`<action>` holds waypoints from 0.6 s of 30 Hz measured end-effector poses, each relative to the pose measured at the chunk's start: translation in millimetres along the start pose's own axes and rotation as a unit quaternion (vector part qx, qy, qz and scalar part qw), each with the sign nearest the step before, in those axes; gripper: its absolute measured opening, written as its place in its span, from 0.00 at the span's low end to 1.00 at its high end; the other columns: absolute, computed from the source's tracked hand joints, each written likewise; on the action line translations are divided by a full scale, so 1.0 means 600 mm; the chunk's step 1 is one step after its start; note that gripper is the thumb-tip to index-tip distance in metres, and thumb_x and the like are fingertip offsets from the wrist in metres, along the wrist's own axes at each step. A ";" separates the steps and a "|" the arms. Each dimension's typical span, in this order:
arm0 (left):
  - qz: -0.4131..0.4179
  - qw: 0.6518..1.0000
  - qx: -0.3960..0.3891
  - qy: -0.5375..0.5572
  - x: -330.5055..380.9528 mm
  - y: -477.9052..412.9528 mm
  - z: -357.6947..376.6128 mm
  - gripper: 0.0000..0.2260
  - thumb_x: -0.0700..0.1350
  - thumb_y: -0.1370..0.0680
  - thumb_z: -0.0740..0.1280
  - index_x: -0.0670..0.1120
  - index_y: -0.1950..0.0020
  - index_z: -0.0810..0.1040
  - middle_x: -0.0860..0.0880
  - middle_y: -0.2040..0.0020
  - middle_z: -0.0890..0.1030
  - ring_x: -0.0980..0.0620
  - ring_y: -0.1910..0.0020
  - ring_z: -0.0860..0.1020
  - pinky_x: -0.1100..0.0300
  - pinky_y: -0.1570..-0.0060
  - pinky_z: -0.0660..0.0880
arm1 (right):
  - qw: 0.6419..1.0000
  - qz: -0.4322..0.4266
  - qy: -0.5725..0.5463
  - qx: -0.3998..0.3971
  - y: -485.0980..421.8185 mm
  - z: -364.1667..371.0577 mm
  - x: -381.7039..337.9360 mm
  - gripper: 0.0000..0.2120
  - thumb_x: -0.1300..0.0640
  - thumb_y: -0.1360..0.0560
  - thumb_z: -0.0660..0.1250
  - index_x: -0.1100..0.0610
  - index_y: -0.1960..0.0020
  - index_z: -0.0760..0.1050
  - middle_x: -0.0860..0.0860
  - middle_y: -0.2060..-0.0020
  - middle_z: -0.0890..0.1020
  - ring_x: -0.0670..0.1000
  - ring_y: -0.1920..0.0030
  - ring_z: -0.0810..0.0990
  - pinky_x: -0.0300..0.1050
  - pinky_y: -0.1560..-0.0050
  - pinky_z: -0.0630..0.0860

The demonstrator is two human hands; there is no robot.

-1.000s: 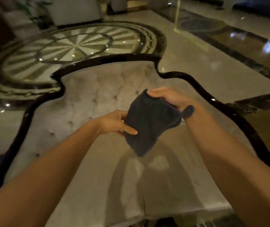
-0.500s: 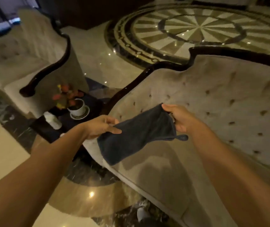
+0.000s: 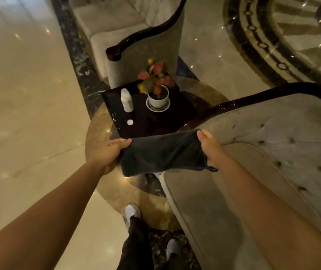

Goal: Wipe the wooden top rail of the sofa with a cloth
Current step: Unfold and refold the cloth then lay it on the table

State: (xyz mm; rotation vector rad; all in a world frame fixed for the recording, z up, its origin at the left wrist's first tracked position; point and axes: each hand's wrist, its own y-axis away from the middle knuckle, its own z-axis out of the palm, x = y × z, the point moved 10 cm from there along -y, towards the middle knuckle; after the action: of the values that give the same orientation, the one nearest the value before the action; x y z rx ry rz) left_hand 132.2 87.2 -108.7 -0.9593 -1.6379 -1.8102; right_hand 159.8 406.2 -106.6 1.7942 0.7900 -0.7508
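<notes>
**A:** Both hands pinch the dark grey microfibre cloth [image 3: 163,152] taut, left hand [image 3: 106,154] and right hand [image 3: 210,148] on opposite ends, just off the sofa's glossy dark wooden top rail [image 3: 253,99].

**B:** Risky, imo. The white-potted pink plant [image 3: 156,88] and white plastic bottle [image 3: 126,100] sit nearby; a wide swipe might topple them.
</notes>
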 end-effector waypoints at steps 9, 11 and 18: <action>0.147 0.931 0.252 -0.220 0.056 -0.159 -0.162 0.10 0.53 0.16 0.58 0.54 0.51 0.78 0.57 0.60 0.77 0.62 0.59 0.73 0.64 0.59 0.66 | 0.978 -0.076 0.192 0.027 -0.181 0.170 -0.126 0.16 0.48 0.15 0.50 0.58 0.48 0.71 0.54 0.50 0.78 0.57 0.46 0.77 0.54 0.45 0.73; 0.144 0.927 0.270 -0.218 0.061 -0.215 -0.184 0.11 0.53 0.16 0.57 0.53 0.51 0.78 0.56 0.60 0.77 0.62 0.60 0.73 0.61 0.58 0.66 | 0.975 -0.078 0.206 0.019 -0.248 0.201 -0.139 0.16 0.49 0.14 0.50 0.59 0.46 0.71 0.54 0.50 0.77 0.56 0.47 0.76 0.51 0.47 0.70; 0.076 0.937 0.294 -0.175 -0.024 -0.477 -0.206 0.12 0.50 0.16 0.58 0.48 0.53 0.77 0.49 0.59 0.78 0.51 0.57 0.75 0.57 0.55 0.66 | 0.951 -0.062 0.301 -0.015 -0.532 0.292 -0.098 0.15 0.51 0.14 0.51 0.59 0.48 0.70 0.56 0.52 0.76 0.57 0.51 0.74 0.47 0.52 0.63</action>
State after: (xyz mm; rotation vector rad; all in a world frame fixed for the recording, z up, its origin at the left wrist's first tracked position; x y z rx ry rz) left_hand -98.6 3.9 -301.1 -1.1174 -2.0797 -0.9766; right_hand -151.7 323.8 -286.2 1.9802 1.3125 -0.2498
